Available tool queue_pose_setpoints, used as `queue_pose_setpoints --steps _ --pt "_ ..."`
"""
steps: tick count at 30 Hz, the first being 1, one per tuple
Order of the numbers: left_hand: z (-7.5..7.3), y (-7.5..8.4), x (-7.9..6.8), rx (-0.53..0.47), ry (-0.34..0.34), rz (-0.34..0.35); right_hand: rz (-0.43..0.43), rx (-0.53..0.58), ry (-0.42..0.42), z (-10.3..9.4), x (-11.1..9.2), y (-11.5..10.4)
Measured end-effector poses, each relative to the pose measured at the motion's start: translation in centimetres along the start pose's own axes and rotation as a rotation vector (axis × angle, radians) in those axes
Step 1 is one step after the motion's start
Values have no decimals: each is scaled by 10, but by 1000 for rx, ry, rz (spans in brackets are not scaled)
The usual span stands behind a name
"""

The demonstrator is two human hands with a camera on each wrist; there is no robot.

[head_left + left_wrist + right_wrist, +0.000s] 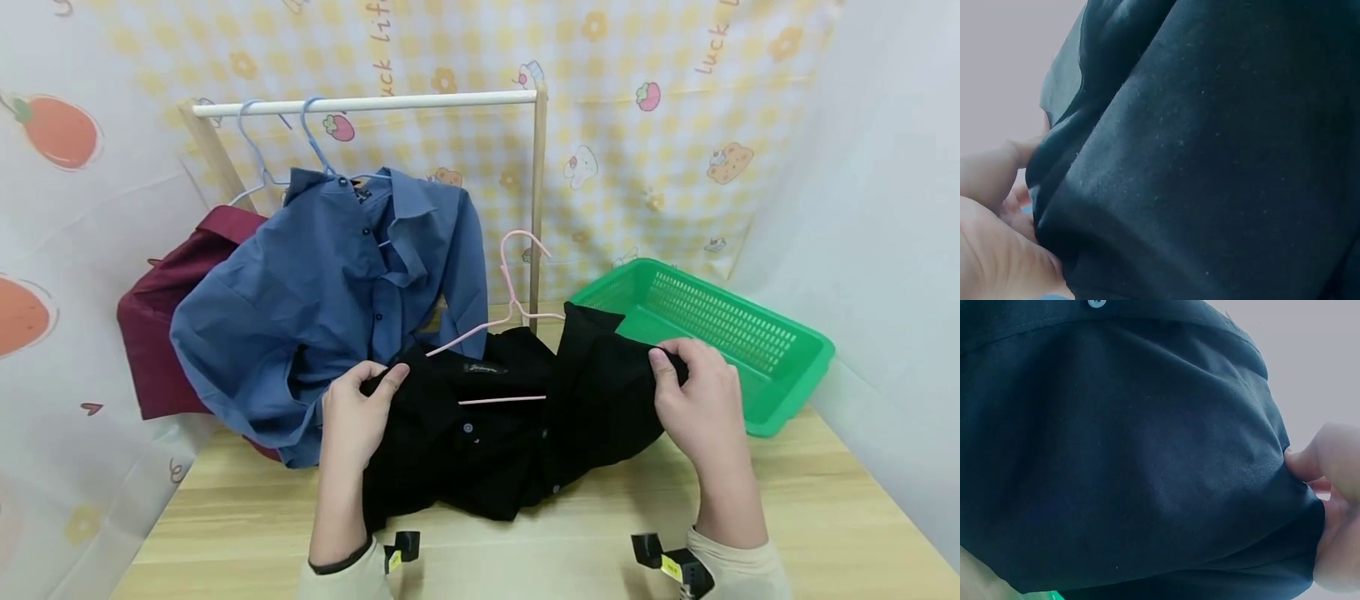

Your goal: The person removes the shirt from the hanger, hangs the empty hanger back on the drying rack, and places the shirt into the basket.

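A black button shirt (pixel 495 450) hangs between my two hands above the table, its collar open toward me. Inside its neck is a pink hanger (pixel 517 304), with the hook pointing up and a lower bar crossing the opening. My left hand (pixel 363 408) pinches the shirt at its left shoulder, thumb in front. At the other shoulder my right hand (pixel 697 400) pinches the cloth between thumb and fingers. Black fabric (pixel 1197 162) fills most of the left wrist view, and the right wrist view shows the cloth (pixel 1147 456) with a pale button near the top.
Behind on the left stands a clothes rack (pixel 420 102) with a white rail. A blue shirt (pixel 300 317) and a maroon garment (pixel 168 317) hang there on light blue hangers. A green plastic basket (pixel 795 367) sits at the back right of the wooden table (pixel 847 517).
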State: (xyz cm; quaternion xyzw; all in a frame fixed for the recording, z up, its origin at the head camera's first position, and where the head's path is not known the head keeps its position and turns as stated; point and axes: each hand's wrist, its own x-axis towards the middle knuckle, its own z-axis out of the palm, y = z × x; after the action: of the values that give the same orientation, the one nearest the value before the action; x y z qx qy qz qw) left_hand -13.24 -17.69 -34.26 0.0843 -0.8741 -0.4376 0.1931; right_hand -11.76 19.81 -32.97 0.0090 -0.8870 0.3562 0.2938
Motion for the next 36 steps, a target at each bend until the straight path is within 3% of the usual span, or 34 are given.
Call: queue_pose_setpoints --steps 5,10,18,26,36 --pt "-1 -4 1 -28 -11 -16 9 1 -8 2 0 0" --pt "-1 -6 2 -97 10 -21 -4 -14 -13 2 1 -3" --pt "-4 -4 3 -187 54 -84 -20 -38 -34 4 6 -11" --pt "1 -3 3 -224 -17 -67 -44 10 -66 14 7 -19" --pt "1 -5 4 -258 -50 -61 -63 40 -81 14 15 -29"
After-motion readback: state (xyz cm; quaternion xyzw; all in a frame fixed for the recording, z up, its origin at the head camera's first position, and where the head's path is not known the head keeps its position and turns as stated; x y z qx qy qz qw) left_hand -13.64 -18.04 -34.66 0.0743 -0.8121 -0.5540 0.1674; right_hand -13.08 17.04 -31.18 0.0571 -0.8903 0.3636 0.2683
